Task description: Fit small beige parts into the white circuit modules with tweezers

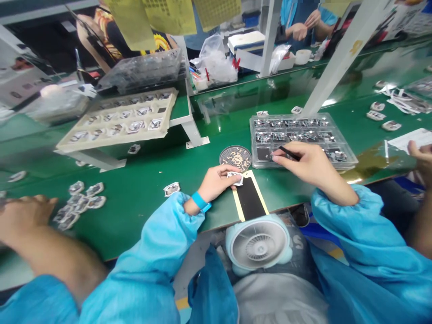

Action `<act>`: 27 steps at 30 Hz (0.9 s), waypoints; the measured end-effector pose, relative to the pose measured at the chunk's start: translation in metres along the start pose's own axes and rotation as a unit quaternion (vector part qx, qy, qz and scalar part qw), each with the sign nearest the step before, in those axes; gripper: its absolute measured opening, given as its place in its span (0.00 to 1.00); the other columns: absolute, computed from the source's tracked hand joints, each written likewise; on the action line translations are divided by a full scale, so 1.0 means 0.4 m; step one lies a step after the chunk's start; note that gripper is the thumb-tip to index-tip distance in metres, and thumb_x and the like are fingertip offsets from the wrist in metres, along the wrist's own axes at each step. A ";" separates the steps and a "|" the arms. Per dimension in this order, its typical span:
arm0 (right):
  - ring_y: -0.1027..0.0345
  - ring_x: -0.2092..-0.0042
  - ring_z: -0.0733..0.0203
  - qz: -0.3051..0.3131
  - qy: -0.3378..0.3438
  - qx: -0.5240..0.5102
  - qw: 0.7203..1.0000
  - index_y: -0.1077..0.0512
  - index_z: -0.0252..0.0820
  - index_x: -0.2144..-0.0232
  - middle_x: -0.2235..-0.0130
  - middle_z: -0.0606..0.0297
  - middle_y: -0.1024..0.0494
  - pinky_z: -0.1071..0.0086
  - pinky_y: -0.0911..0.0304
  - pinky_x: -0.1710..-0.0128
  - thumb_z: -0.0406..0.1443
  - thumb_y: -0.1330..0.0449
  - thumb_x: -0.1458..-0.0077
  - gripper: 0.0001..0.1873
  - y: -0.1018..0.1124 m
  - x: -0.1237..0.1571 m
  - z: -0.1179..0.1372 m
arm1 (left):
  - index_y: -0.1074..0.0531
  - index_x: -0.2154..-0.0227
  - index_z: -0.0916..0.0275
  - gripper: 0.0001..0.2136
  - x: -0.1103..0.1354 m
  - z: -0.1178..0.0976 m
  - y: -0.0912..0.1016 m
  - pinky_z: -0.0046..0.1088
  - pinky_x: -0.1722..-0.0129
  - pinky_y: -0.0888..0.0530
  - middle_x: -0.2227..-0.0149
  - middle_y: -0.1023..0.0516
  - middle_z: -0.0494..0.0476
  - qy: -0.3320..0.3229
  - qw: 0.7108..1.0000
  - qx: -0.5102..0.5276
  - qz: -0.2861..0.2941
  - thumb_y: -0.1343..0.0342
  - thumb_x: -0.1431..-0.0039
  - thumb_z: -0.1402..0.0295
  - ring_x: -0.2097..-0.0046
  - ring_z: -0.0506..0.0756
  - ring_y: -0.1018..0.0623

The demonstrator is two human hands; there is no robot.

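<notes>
My left hand (218, 181) is closed on a small white-framed part (235, 178), held over the top of a black pad (251, 200) edged with yellow tape. In my right hand (305, 163) is a slim black tool (289, 153), probably tweezers; its tip is too small to make out. That hand hovers at the front row of a clear compartment tray (353, 161) holding small dark electronic parts. Beside the tray and just beyond my left hand sits a round dark dish (227, 155) with many tiny beige pieces.
Several white-framed parts (81, 202) cluster at left near a co-worker's hand (30, 211); another part (172, 189) lies alone. A cream tray (162, 130) rests on a raised shelf. A slanted white post (347, 54) rises behind the clear tray. Another person's hand (421, 150) is at right.
</notes>
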State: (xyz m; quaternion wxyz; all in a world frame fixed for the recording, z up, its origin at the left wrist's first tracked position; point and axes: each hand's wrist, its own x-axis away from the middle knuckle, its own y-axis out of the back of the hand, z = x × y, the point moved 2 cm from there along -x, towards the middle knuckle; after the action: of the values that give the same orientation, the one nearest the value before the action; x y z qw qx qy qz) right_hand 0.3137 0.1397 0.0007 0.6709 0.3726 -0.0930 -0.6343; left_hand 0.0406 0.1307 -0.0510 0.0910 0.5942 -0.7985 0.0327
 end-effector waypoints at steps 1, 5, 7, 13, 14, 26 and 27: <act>0.24 0.59 0.53 0.001 0.010 -0.033 0.999 0.17 0.46 0.63 0.61 0.62 0.18 0.60 0.31 0.58 0.44 0.32 0.42 0.09 -0.008 0.015 0.023 | 0.20 0.61 0.67 0.18 0.000 0.001 -0.001 0.25 0.73 0.22 0.69 0.17 0.57 -0.002 1.000 0.009 -0.002 0.27 0.50 0.60 0.74 0.50 0.21; 0.23 0.59 0.53 0.059 -0.034 -0.166 0.984 0.16 0.47 0.63 0.61 0.62 0.17 0.60 0.29 0.58 0.45 0.31 0.43 0.10 -0.068 0.077 0.071 | 0.20 0.64 0.67 0.19 0.002 -0.001 -0.004 0.24 0.76 0.24 0.70 0.17 0.59 -0.008 0.999 0.029 -0.019 0.26 0.52 0.57 0.74 0.51 0.21; 0.23 0.61 0.53 0.076 -0.092 -0.218 0.969 0.16 0.46 0.64 0.62 0.62 0.16 0.61 0.29 0.59 0.47 0.29 0.45 0.13 -0.107 0.098 0.066 | 0.19 0.61 0.67 0.20 0.006 -0.004 -0.006 0.22 0.80 0.30 0.71 0.17 0.60 -0.006 0.999 0.027 -0.021 0.30 0.46 0.53 0.75 0.52 0.20; 0.24 0.65 0.56 0.104 -0.147 -0.278 0.944 0.20 0.42 0.72 0.69 0.62 0.17 0.64 0.32 0.60 0.51 0.30 0.46 0.18 -0.187 0.103 0.046 | 0.18 0.52 0.67 0.22 0.013 -0.001 -0.007 0.25 0.72 0.26 0.62 0.16 0.63 -0.035 0.992 0.121 0.017 0.37 0.39 0.53 0.67 0.53 0.20; 0.24 0.65 0.57 0.104 -0.148 -0.280 0.943 0.20 0.42 0.73 0.69 0.63 0.18 0.65 0.32 0.60 0.50 0.30 0.46 0.18 -0.194 0.100 0.047 | 0.18 0.52 0.66 0.21 0.013 0.002 -0.005 0.26 0.71 0.25 0.60 0.16 0.63 -0.039 0.991 0.123 0.019 0.37 0.39 0.54 0.66 0.53 0.20; 0.27 0.67 0.59 0.100 -0.160 -0.267 0.945 0.21 0.40 0.73 0.70 0.63 0.19 0.67 0.36 0.63 0.52 0.32 0.45 0.21 -0.215 0.085 0.027 | 0.19 0.50 0.62 0.20 0.036 -0.027 -0.014 0.28 0.66 0.24 0.56 0.16 0.61 -0.088 0.995 0.048 0.019 0.33 0.42 0.59 0.64 0.53 0.20; 0.27 0.67 0.59 0.101 -0.160 -0.269 0.944 0.21 0.40 0.73 0.70 0.63 0.19 0.67 0.36 0.63 0.52 0.32 0.45 0.21 -0.214 0.085 0.026 | 0.19 0.49 0.62 0.20 0.036 -0.026 -0.015 0.28 0.65 0.24 0.56 0.16 0.61 -0.091 0.994 0.050 0.020 0.33 0.42 0.59 0.63 0.54 0.20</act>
State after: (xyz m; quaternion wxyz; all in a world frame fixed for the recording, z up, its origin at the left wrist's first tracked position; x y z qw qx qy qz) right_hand 0.2467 0.1113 -0.0567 0.7829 0.0602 -0.0623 -0.6161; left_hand 0.0436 0.1169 -0.0386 -0.0124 0.5827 -0.8123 0.0200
